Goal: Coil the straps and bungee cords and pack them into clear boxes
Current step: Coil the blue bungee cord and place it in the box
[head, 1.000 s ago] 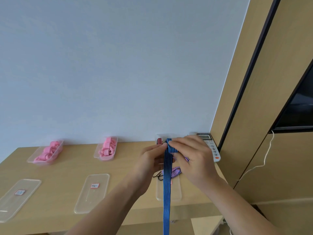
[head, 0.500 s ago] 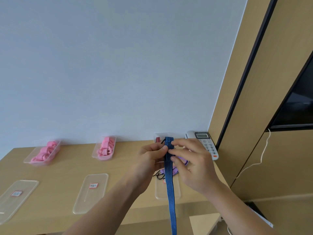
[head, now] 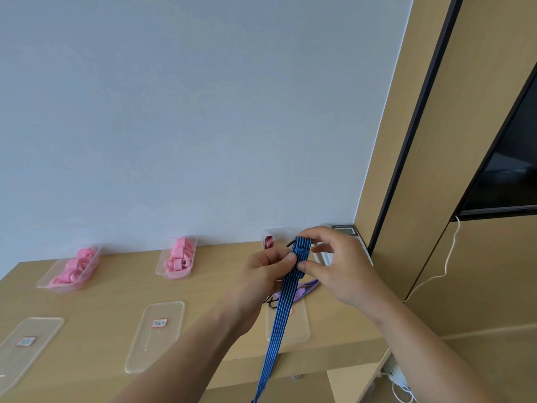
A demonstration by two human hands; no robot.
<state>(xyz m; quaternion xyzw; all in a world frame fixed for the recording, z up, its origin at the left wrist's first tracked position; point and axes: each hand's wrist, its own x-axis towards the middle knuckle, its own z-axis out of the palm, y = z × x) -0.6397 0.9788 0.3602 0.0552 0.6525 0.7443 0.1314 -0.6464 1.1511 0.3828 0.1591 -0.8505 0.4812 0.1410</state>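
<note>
A flat blue bungee cord with black stripes hangs from my hands over the table's front edge, its top end folded into a small coil. My left hand pinches that coil from the left with thumb and fingers. From the right, my right hand pinches it, index finger over the top, thumb below. A black hook sticks out at the coil's top. Behind my hands stands a clear box holding a red cord. A purple cord lies below my hands on a clear lid.
Two clear boxes with pink coiled straps stand along the wall. Two clear lids with red labels lie on the wooden table. A telephone sits in the right corner beside a wooden cabinet.
The coil at the cord's top has grown by a fold. My right hand has shifted from covering the cord to pinching it at the side, and the hanging length has swung slightly left.
</note>
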